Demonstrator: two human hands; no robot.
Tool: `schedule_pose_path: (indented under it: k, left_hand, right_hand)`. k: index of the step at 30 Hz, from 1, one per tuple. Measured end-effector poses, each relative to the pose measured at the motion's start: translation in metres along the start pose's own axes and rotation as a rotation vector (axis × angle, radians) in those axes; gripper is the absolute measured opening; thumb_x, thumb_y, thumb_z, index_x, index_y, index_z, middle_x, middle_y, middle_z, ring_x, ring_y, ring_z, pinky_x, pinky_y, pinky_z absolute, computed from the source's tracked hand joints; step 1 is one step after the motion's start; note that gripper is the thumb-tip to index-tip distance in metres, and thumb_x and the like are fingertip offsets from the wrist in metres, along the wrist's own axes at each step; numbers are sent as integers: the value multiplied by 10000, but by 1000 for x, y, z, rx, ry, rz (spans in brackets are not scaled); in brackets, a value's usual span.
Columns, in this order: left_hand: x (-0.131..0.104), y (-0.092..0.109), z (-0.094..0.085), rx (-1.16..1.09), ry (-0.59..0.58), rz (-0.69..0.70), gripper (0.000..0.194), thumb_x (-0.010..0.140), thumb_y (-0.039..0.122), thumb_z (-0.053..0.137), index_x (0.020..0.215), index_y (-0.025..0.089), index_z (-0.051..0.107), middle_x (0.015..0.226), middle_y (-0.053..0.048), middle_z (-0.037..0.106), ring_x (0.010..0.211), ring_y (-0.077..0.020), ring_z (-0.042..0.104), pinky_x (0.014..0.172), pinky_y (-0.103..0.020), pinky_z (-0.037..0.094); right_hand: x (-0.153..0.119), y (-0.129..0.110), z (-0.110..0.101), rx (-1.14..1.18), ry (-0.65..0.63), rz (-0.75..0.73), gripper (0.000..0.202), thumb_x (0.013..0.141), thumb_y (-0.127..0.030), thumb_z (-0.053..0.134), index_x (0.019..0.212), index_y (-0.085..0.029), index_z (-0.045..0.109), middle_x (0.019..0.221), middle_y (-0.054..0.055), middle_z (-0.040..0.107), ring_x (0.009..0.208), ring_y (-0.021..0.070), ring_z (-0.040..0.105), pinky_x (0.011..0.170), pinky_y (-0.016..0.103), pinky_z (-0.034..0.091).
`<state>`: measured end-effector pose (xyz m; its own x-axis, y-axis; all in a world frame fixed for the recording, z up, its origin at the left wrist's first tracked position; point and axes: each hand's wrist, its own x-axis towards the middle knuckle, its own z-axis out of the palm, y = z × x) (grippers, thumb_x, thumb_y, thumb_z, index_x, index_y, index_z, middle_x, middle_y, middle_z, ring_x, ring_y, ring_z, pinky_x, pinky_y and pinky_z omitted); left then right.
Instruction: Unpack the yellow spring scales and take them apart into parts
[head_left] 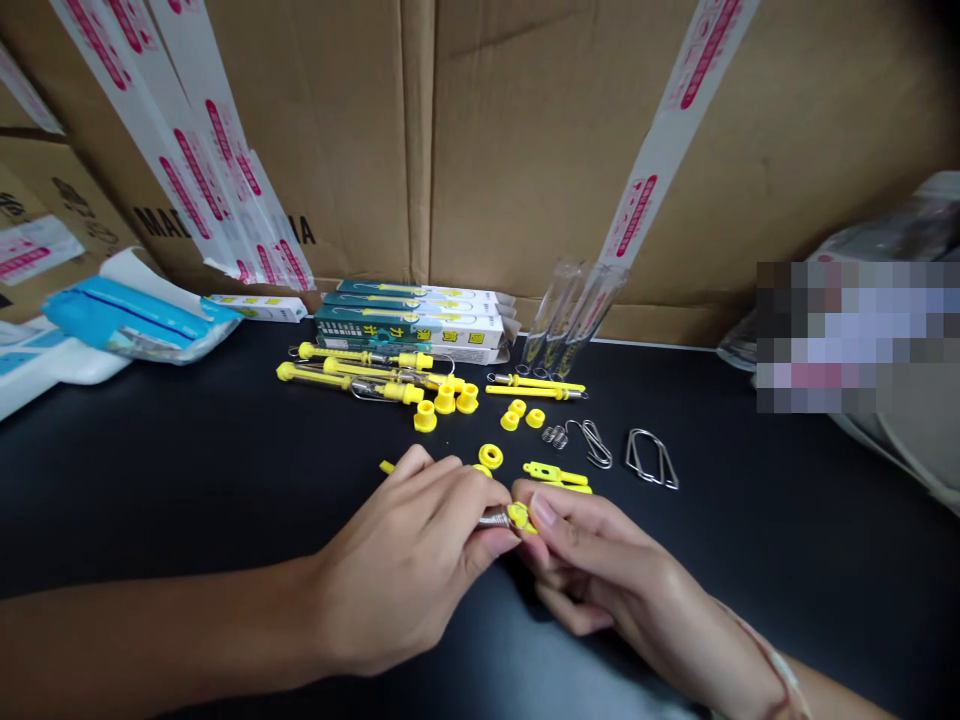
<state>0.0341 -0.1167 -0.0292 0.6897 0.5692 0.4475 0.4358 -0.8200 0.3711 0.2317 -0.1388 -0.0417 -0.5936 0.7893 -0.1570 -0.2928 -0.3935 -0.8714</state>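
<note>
My left hand point(409, 560) pinches a metal coil spring point(494, 518), and part of the coil is hidden behind its fingers. At the spring's right end is a small yellow plastic piece point(520, 516), held between the thumb and forefinger of my right hand point(622, 565). Whether the spring is hooked into that piece I cannot tell. Just beyond my fingers lie a yellow ring point(490, 456) and flat yellow plastic strips point(555, 474). A yellow tip point(386, 467) sticks out past my left knuckles.
Assembled yellow spring scales point(352, 372) lie before stacked boxes point(420, 325). Around them are yellow caps point(425, 416), clear tubes point(562, 315), yellow rods with springs point(536, 388), metal hooks point(594, 442) and wire loops point(651, 460). A blue packet point(142, 315) is at left. Cardboard point(510, 150) stands behind.
</note>
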Motion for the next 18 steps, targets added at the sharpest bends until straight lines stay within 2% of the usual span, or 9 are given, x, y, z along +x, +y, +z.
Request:
schedule_pose_path:
  k: [4, 7, 11, 15, 18]
  left_hand:
    - [0, 0, 0, 34, 20, 38, 251, 1070, 177, 281, 1050, 179, 532, 852, -3, 696, 694, -153, 605, 663, -324, 351]
    - [1, 0, -1, -6, 10, 25, 219, 1062, 181, 311, 1066, 191, 530, 875, 8, 721, 703, -141, 644, 672, -307, 385]
    - [3, 0, -2, -37, 34, -12, 159, 1064, 277, 370, 1049, 210, 513, 886, 36, 747, 680, -122, 679, 651, -271, 432]
    - [3, 1, -3, 30, 47, -9, 263, 1088, 322, 293, 947, 218, 488, 738, 51, 717, 543, -113, 648, 540, -252, 422]
    - [3, 0, -5, 30, 37, -29, 350, 1092, 314, 256, 820, 223, 457, 619, 56, 647, 467, -113, 596, 498, -258, 393]
  right_hand:
    - [0, 2, 0, 88, -29, -2, 318, 960, -387, 595, 758, -182, 460, 655, -68, 289, 505, 66, 176, 439, 232, 108]
    - [-1, 2, 2, 129, -31, 14, 312, 949, -386, 609, 761, -186, 460, 651, -65, 281, 524, 80, 167, 441, 230, 119]
    - [-1, 3, 4, 111, 2, 37, 382, 976, -464, 554, 731, -197, 434, 641, -68, 242, 528, 88, 155, 446, 241, 128]
    - [-2, 0, 5, -71, -2, 54, 386, 964, -530, 555, 791, -200, 457, 645, -70, 291, 527, 81, 224, 461, 228, 190]
    - [-4, -4, 8, -402, 14, -19, 371, 1019, -531, 443, 867, -199, 513, 633, -70, 349, 508, 84, 291, 462, 219, 249]
